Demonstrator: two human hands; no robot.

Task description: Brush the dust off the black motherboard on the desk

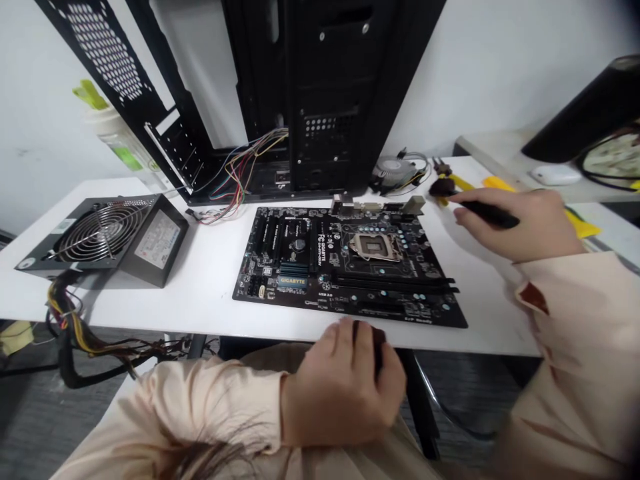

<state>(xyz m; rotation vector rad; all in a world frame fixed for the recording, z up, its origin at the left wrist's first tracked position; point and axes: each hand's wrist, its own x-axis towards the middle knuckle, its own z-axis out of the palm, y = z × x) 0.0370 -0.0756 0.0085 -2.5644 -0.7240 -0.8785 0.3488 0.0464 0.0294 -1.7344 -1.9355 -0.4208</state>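
Note:
In the head view, a black Gigabyte motherboard (325, 263) lies flat on the white table, its CPU socket (376, 246) facing up. My right hand (525, 223) is closed around the black handle of what looks like a brush (487, 215), right of the board. The brush's dark tip points left, close to yellow-handled pliers (457, 183). Near the table's front edge, my left hand (350, 387) is closed around a small dark brown object (379, 337), mostly hidden by the fingers. It is just in front of the board.
An open black computer case (320, 160) stands behind the board, loose wires inside. A power supply (110, 233) sits left, its cables hanging over the edge. A CPU cooler (395, 170) lies behind, a white mouse (555, 175) at the far right, and a bottle (120, 143) behind the case.

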